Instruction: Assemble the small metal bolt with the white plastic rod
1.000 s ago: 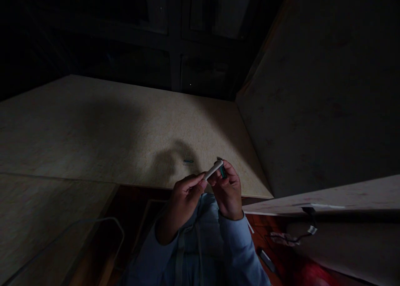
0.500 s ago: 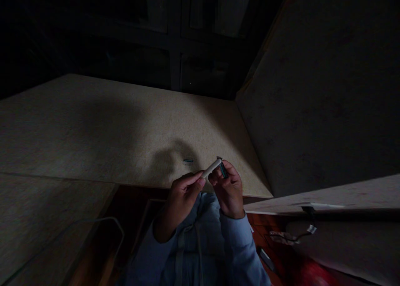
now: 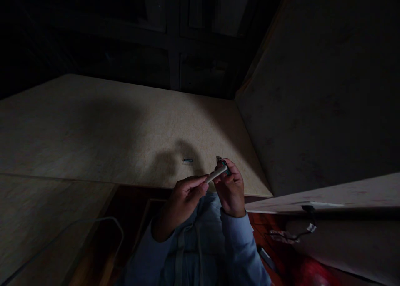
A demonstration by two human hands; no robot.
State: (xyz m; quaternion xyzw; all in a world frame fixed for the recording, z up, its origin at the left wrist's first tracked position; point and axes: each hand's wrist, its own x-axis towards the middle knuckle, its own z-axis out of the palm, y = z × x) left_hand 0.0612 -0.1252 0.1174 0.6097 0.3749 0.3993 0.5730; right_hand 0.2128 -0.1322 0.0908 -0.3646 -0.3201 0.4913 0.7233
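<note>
My left hand (image 3: 184,196) pinches the lower end of a slim white razor handle (image 3: 215,175), which slants up to the right. My right hand (image 3: 230,190) is closed on a small dark and teal razor cartridge (image 3: 227,167), held between its fingertips. The upper end of the handle meets the cartridge; whether they are joined I cannot tell. Just beyond the right fingertips a small dark piece (image 3: 218,158) lies on the pale tabletop (image 3: 150,123). Another dark teal cartridge (image 3: 188,160) lies on the tabletop left of the hands, apparently in a clear holder.
A pale panel (image 3: 318,90) rises along the right side of the tabletop, and a dark window (image 3: 175,40) stands behind it. Down on the right are a black cable (image 3: 309,215), a red item (image 3: 312,273) and a grey object (image 3: 266,257) on the floor.
The white handle's upper end has moved down and right, from beside the small dark piece on the tabletop to the cartridge in my right hand. The cartridge has turned and risen slightly.
</note>
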